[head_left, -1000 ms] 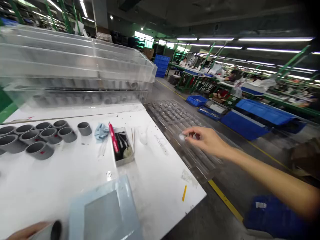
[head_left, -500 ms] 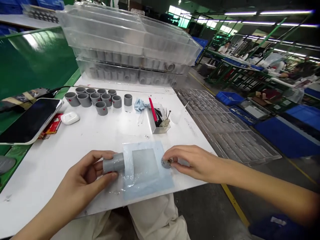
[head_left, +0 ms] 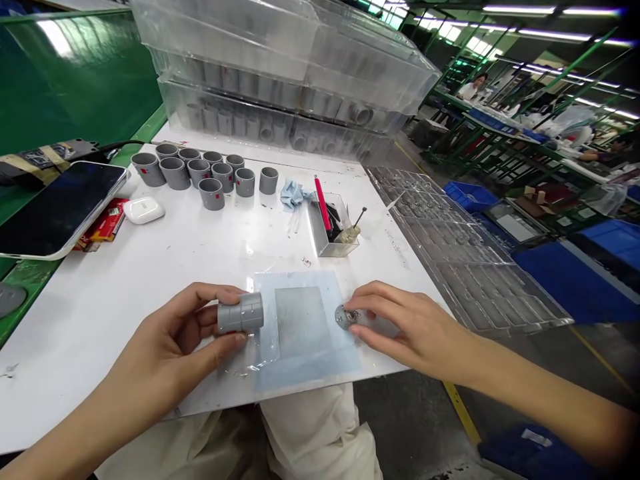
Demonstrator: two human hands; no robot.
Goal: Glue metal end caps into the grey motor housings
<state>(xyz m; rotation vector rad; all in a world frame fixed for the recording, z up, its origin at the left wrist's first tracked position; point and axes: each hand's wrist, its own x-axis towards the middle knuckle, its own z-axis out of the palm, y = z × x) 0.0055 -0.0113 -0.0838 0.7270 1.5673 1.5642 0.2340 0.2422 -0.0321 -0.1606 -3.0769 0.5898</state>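
Between the fingers and thumb of my left hand lies a grey cylinder, held on its side with a red mark low on it. My right hand pinches a small round grey disc with metal parts on its face; its far side is hidden by my fingers. The two pieces are apart, on either side of a grey square patch on a light blue sheet. Clear film lies over the sheet's left side.
Several grey rings with red marks stand at the back left. A clear box holds a red pen and tools, beside a crumpled blue cloth. A phone, a white earbud case and stacked clear bins border the table.
The view has shifted, so the table items sit differently in frame. Both hands keep their grips, and the disc's face with its metal parts shows more plainly.
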